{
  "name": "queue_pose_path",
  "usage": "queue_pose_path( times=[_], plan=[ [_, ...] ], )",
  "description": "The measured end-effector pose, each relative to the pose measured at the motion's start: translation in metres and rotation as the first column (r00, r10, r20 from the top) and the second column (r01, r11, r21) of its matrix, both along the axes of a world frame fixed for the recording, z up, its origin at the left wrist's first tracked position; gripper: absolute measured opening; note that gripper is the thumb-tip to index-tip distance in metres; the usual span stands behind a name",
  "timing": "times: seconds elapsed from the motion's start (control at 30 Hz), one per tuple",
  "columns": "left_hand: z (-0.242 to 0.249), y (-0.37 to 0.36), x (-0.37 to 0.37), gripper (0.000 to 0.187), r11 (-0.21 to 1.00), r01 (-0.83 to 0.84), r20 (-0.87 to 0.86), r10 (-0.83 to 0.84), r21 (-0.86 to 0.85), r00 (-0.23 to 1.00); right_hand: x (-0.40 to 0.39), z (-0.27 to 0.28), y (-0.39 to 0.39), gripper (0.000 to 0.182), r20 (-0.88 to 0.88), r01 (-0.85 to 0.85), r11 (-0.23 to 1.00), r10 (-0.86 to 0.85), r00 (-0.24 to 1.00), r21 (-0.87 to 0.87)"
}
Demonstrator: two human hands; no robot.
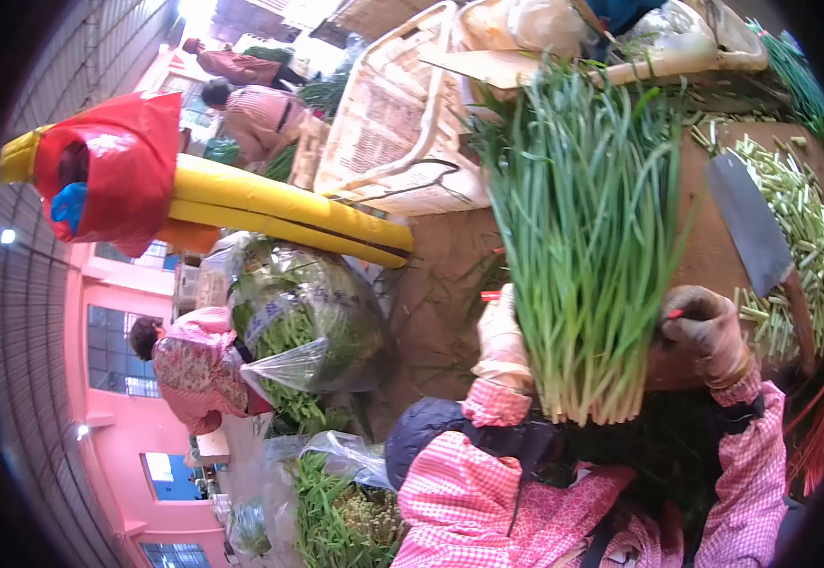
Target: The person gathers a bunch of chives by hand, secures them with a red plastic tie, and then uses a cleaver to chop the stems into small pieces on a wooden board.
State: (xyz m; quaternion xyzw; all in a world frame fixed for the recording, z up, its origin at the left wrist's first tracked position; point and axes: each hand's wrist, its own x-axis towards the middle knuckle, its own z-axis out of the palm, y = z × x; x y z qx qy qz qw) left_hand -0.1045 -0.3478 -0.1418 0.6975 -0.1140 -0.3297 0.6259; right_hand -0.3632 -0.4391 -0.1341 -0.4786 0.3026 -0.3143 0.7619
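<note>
A thick bundle of long green leafy stalks like garlic chives (592,227) lies in front of me, its pale cut ends towards my body. Along its left side is my gloved left hand (504,331), closed, with a short red tie (490,296) sticking out of it. My gloved right hand (712,327) is at the bundle's right side, pinching a red tie end (674,313). Whether the two red ends join under the bundle is hidden. Right of it, a cleaver (751,222) rests on cut stem pieces (781,175).
White plastic baskets (393,104) stand beyond the work surface (450,303). A yellow padded post (289,208) with a red bag (128,161) juts in from the left. Bagged greens (308,312) lie near a co-worker (199,369). Red ties (821,431) hang at the right.
</note>
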Motion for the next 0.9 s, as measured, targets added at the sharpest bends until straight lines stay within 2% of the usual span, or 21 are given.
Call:
queue_pose_path(
  times=[0.03,0.07,0.1,0.13,0.17,0.2,0.23,0.33,0.43,0.47,0.57,0.6,0.7,0.73,0.77,0.83,0.87,0.9],
  plan=[
    [0.016,-0.002,-0.008,0.027,0.997,-0.011,-0.165,-0.001,-0.071,0.986,0.001,0.002,0.002,0.013,0.003,-0.004,0.999,0.003,1.0,0.043],
    [0.024,0.001,-0.011,0.028,0.993,0.086,-0.118,-0.096,-0.08,0.988,0.006,0.003,0.006,0.014,0.006,0.029,1.0,-0.029,1.0,-0.008],
    [0.021,0.0,-0.009,0.028,0.993,0.067,-0.287,-0.094,-0.1,0.953,0.011,0.003,0.011,0.015,-0.001,0.062,0.996,-0.062,0.998,-0.06],
    [0.03,-0.004,-0.015,0.029,0.998,0.017,-0.364,-0.04,-0.068,0.93,0.012,0.01,0.015,0.017,0.011,0.058,0.998,-0.058,0.998,-0.016],
    [0.024,-0.002,-0.011,0.033,0.998,0.062,-0.316,-0.067,-0.026,0.946,0.01,0.013,0.017,0.019,0.032,0.054,0.998,-0.055,0.998,0.02],
    [0.017,-0.001,-0.006,0.036,0.997,0.054,-0.358,-0.07,-0.055,0.931,0.008,-0.002,0.013,0.021,0.037,0.079,0.969,-0.073,0.997,-0.232],
    [0.009,0.0,0.0,0.038,0.998,0.055,-0.348,-0.066,-0.042,0.935,0.007,-0.016,0.01,0.024,0.052,0.085,0.877,-0.069,0.996,-0.472],
    [0.009,0.0,0.003,0.039,0.999,0.032,-0.373,-0.038,-0.022,0.927,0.003,-0.013,0.013,0.023,0.212,0.085,0.985,-0.052,0.976,-0.152],
    [0.011,0.001,0.004,0.034,0.999,0.03,-0.388,-0.039,-0.028,0.921,0.002,0.011,0.013,0.021,0.233,-0.065,0.998,0.062,0.971,0.005],
    [0.014,-0.001,0.005,0.033,1.0,0.022,-0.396,-0.025,-0.011,0.918,0.009,0.012,0.016,0.018,0.303,-0.074,0.997,0.074,0.95,-0.011],
    [0.027,-0.006,0.005,0.03,0.999,0.027,-0.364,-0.013,0.034,0.931,0.033,0.012,0.026,0.015,0.364,0.061,0.988,-0.005,0.931,-0.143],
    [0.026,-0.007,0.01,0.029,0.999,0.045,-0.355,-0.032,0.029,0.934,0.038,0.019,0.031,0.012,0.321,0.046,0.999,-0.035,0.947,-0.026],
    [0.017,-0.014,0.023,0.028,0.991,0.122,-0.394,-0.094,0.047,0.914,0.056,0.031,0.041,0.013,0.096,0.143,0.99,-0.142,0.985,-0.004],
    [0.015,-0.015,0.027,0.028,0.987,0.153,-0.419,-0.116,0.056,0.901,0.06,0.024,0.04,0.013,-0.004,0.17,0.865,-0.194,0.981,-0.472],
    [0.014,-0.013,0.027,0.027,0.988,0.139,-0.418,-0.1,0.066,0.903,0.063,0.02,0.039,0.014,0.032,0.21,0.695,-0.26,0.965,-0.687],
    [0.014,-0.011,0.028,0.027,0.991,0.104,-0.41,-0.063,0.079,0.91,0.061,0.019,0.052,0.018,0.161,0.268,0.922,-0.23,0.96,-0.28],
    [0.001,-0.008,0.036,0.028,0.992,0.11,-0.344,-0.083,0.06,0.935,0.059,0.015,0.055,0.021,0.161,0.249,0.925,-0.209,0.964,-0.287],
    [0.002,-0.006,0.035,0.028,0.993,0.108,-0.353,-0.087,0.04,0.932,0.056,0.012,0.056,0.024,0.157,0.229,0.929,-0.19,0.969,-0.292]
  ],
)
